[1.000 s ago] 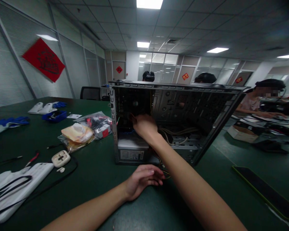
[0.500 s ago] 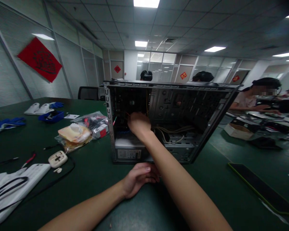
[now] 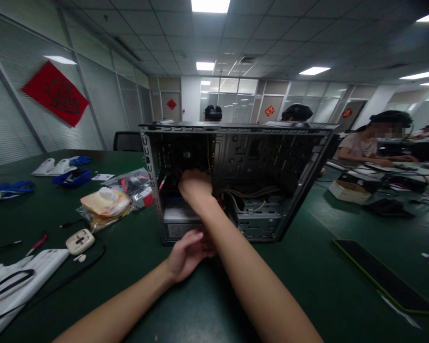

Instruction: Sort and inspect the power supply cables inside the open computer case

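Grey metal forms the open computer case (image 3: pixel 232 157), which, in the head view, stands on the green table (image 3: pixel 128 276) with its open side facing the wearer. The right hand (image 3: pixel 197 188) is inserted into the left half of the case, above the power supply (image 3: pixel 182 213) seated in the lower left corner and below the round fan (image 3: pixel 186 155). Its fingertips are turned inward and hidden — whether they pinch a part cannot be told. The left hand (image 3: pixel 186 255) is positioned just in front of the lower edge of the case, beside the right forearm; its fingers are loosely bent, the thumb clear of them, the tips partly covered by that forearm. Light cables (image 3: pixel 248 194) run along the case floor, right of the right hand. Near the far left corner of the table lie the white-and-blue gloves (image 3: pixel 59 166), with the blue tray (image 3: pixel 72 177) just beside them. Between the tray and the case are the clear bag (image 3: pixel 137 186) and the tissue pack (image 3: pixel 105 205). Right of the case — well apart — lies the black mat (image 3: pixel 382 276) with a lime edge.
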The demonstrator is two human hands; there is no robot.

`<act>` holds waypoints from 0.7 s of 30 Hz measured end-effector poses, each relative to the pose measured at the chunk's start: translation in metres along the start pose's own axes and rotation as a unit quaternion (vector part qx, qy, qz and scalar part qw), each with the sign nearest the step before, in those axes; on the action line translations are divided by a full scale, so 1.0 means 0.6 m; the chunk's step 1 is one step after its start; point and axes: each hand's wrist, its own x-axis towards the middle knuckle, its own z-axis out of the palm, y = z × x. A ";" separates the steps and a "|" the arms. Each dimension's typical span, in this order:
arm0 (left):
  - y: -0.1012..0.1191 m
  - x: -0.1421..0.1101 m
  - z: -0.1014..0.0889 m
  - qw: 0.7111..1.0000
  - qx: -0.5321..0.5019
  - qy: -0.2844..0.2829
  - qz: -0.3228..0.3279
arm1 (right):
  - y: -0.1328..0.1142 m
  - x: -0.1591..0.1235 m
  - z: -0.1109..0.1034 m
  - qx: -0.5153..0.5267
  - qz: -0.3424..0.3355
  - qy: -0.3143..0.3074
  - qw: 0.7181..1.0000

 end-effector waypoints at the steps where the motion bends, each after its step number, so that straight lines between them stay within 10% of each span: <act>1: 0.013 0.001 0.001 1.000 -0.010 -0.004 0.010 | -0.002 -0.001 0.000 0.002 -0.003 0.011 1.000; 6: 0.079 -0.002 0.008 0.997 -0.037 -0.023 0.063 | 0.022 -0.038 -0.008 0.011 -0.064 0.093 0.994; 11: 0.114 0.007 0.021 0.998 -0.053 -0.009 0.045 | 0.129 -0.157 0.015 -0.005 -0.278 0.228 0.933; 16: 0.117 0.044 0.047 0.995 -0.089 0.005 0.048 | 0.235 -0.285 0.097 0.034 -0.376 0.219 0.900; 21: 0.080 0.046 0.045 0.996 -0.029 0.048 0.076 | 0.267 -0.307 0.142 0.101 -0.351 0.180 0.913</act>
